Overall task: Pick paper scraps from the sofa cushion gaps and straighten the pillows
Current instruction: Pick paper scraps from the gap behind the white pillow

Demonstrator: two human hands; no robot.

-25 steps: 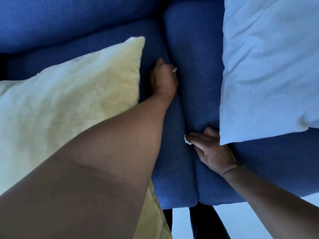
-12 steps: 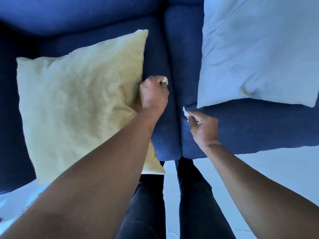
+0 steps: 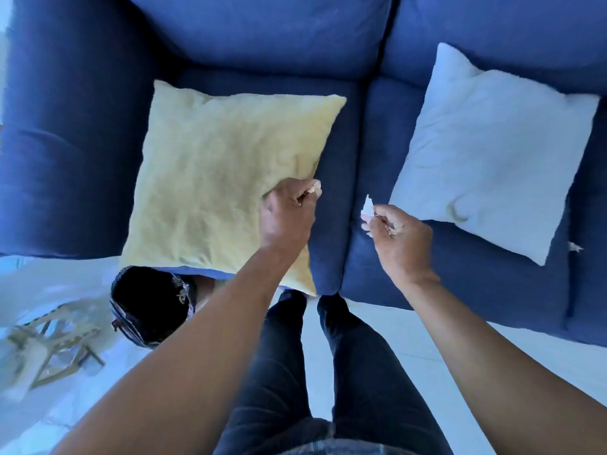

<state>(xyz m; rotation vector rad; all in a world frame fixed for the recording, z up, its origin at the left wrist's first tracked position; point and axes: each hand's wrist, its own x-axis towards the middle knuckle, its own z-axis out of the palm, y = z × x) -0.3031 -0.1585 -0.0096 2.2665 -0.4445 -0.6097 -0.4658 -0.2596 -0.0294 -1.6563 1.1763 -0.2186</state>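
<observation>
A blue sofa [image 3: 269, 37] fills the view from above. A yellow pillow [image 3: 216, 178] lies flat on its left seat cushion, a white pillow [image 3: 492, 149] on the right one. My left hand [image 3: 289, 215] hovers over the yellow pillow's right edge, closed on a small white paper scrap [image 3: 314, 187]. My right hand [image 3: 399, 234] is raised above the gap [image 3: 353, 205] between the seat cushions, pinching another white paper scrap [image 3: 368, 206]. One more scrap [image 3: 574, 247] sits by the white pillow's lower right, at a cushion seam.
A black-lined bin [image 3: 149, 305] stands on the floor at the sofa's front left, below the yellow pillow. A gold wire-frame object [image 3: 49, 346] lies on the pale floor at left. My legs in dark trousers [image 3: 312, 362] stand against the sofa front.
Both hands have lifted out of the cushion gap, each with a scrap. The view has pulled back, now showing the whole sofa, the bin and the floor.
</observation>
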